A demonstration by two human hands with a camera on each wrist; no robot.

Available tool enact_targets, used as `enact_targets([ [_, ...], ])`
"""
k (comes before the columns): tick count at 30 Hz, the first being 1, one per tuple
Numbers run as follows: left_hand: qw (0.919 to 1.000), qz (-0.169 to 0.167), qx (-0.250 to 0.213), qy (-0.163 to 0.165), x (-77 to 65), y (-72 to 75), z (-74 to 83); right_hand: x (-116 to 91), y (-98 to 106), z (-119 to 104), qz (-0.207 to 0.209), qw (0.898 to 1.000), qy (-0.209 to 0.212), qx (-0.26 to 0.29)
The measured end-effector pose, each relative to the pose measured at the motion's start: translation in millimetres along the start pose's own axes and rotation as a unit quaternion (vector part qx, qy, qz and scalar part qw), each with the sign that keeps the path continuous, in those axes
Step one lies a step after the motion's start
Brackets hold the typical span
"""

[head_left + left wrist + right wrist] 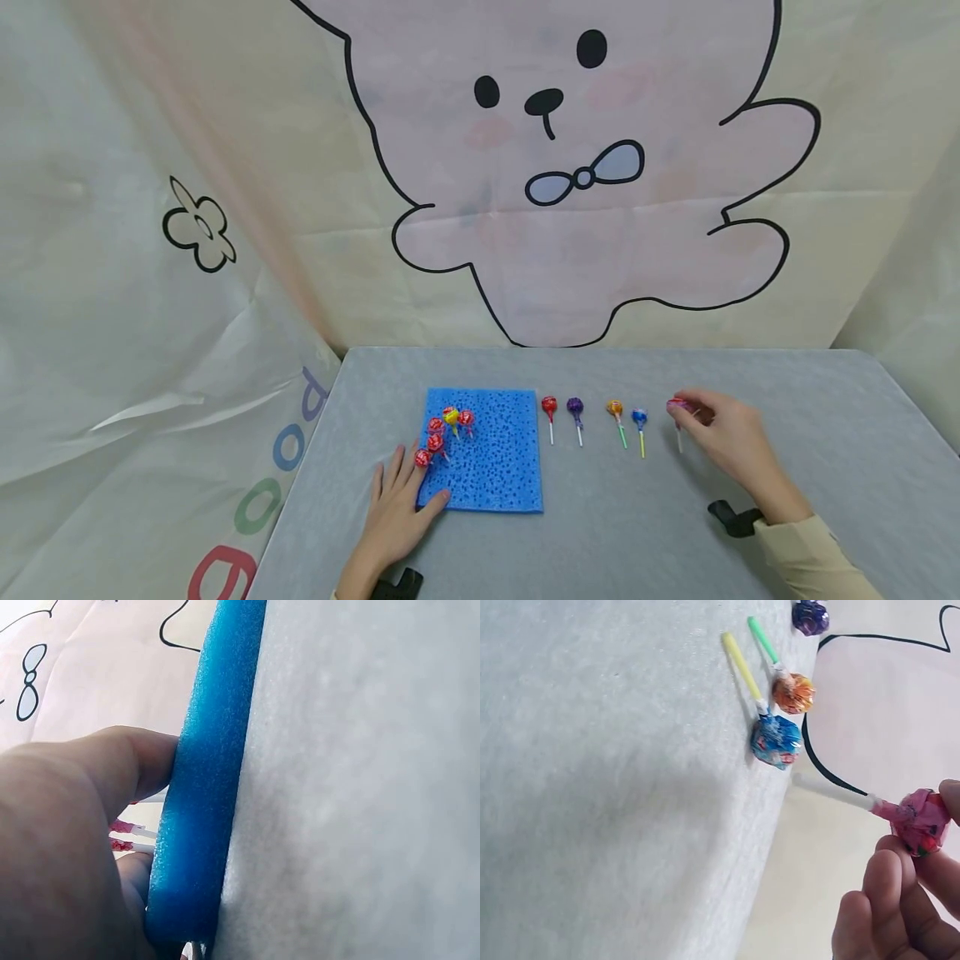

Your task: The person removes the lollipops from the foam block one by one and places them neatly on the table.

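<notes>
My right hand (731,437) pinches a pink-wrapped lollipop (921,821) by its candy head, off to the right over the table. The white stick of that lollipop points away from the fingers. My left hand (397,508) rests on the lower left corner of a blue foam board (495,475), fingers spread along its edge. Several red-and-white lollipops (436,442) and a yellow lollipop (452,417) stand in the board's upper left part. In the left wrist view, the thumb (154,757) lies against the side of the foam.
Right of the board lie a red lollipop (550,404), a purple lollipop (575,406), an orange lollipop (615,407) with a green stick and a blue lollipop (639,416) with a yellow stick. A cloth with a cartoon bear (555,250) hangs behind the grey table (615,533).
</notes>
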State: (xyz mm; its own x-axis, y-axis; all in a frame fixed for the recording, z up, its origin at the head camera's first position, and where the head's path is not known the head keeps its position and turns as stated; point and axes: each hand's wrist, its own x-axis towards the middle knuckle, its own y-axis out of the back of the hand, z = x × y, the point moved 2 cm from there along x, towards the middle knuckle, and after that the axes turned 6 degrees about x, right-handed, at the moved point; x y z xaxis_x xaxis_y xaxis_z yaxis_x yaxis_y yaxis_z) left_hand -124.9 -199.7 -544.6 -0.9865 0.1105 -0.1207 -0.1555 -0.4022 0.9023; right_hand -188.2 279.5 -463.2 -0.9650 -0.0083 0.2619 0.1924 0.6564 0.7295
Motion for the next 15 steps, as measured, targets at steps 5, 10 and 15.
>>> enact_targets([
  [5,1.0,0.001,-0.001,0.001,0.2,-0.2,0.0,4,-6,1,-0.041,0.998,-0.039,-0.002],
  [10,1.0,0.001,-0.002,0.0,0.0,-0.3,0.1,11,-12,3,-0.071,0.996,-0.06,-0.007],
  [15,1.0,0.005,0.001,-0.004,0.2,-0.9,-0.7,18,-17,8,-0.1,0.992,-0.072,-0.01],
])
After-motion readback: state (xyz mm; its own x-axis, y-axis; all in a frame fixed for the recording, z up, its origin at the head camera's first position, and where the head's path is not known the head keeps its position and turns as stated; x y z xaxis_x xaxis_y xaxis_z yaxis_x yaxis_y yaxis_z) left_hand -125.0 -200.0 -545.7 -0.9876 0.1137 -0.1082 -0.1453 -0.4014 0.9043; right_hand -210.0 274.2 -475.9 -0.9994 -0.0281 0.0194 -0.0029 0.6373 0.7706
